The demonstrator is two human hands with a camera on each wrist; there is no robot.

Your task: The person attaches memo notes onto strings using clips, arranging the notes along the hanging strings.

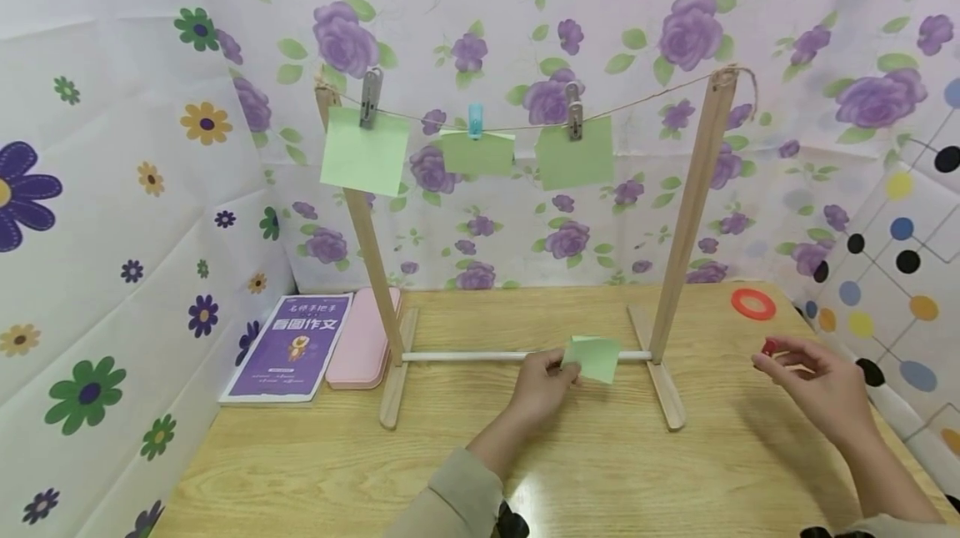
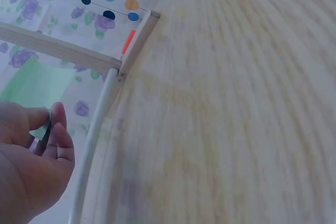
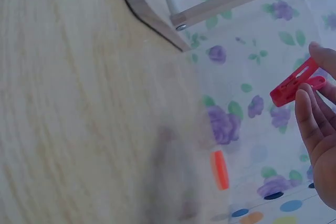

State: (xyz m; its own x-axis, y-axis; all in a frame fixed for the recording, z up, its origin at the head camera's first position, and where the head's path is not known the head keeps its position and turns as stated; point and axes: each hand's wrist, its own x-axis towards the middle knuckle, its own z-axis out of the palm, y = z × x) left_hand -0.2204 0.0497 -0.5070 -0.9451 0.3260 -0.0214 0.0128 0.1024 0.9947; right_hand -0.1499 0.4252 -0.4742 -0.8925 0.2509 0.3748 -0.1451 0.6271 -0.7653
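Note:
My left hand (image 1: 542,385) pinches a light green paper note (image 1: 596,359) between thumb and fingers, just above the white crossbar (image 1: 465,356) of a wooden stand. In the left wrist view the note (image 2: 39,85) rises from the fingertips. Off to the right, my right hand (image 1: 821,388) holds a small red clothespin (image 3: 294,85) by its handle ends. Above, a string (image 1: 645,98) runs between the two posts. From it hang a left green note (image 1: 363,154), a middle one (image 1: 478,156) and a right one (image 1: 576,158), clipped by metal and blue pegs.
A purple book (image 1: 288,350) and a pink case (image 1: 362,338) lie at the left, beside the stand's left post (image 1: 367,238). An orange-red ring (image 1: 753,304) lies at the back right, past the right post (image 1: 690,221). Patterned cloth surrounds the table.

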